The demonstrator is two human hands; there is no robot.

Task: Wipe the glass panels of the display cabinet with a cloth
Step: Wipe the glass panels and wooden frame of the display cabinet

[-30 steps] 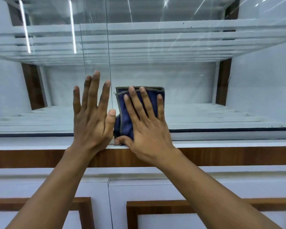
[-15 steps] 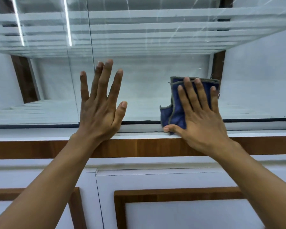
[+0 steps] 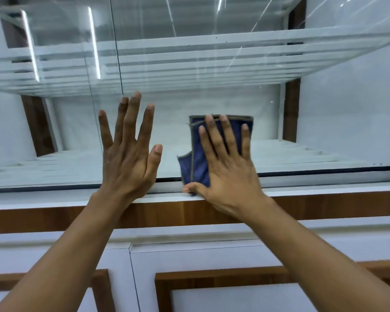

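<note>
The glass panel (image 3: 212,104) of the display cabinet is the big thing here, and all the rest sits around it. Far to its left, behind the glass, a brown wooden post (image 3: 37,124) stands at the back. Bright strips of light shine in the glass high on that side.

Next comes the left hand (image 3: 127,158). It lies flat on the glass near the bottom edge, with its fingers (image 3: 131,118) spread wide apart and pointing up. Its grip is wide open and it holds nothing.

Just to the right of it is the right hand (image 3: 225,174), also low on the glass. This hand presses a folded blue cloth (image 3: 198,163) flat against the panel. The grip is not closed around the cloth; the open palm and straight fingers pin it there. The cloth has a grey edge and peeks out above and to the left of the fingers.

Under the glass runs a white ledge (image 3: 54,199), then a brown wooden strip (image 3: 43,218). Below those are white cupboard doors (image 3: 189,255) with brown frames.
</note>
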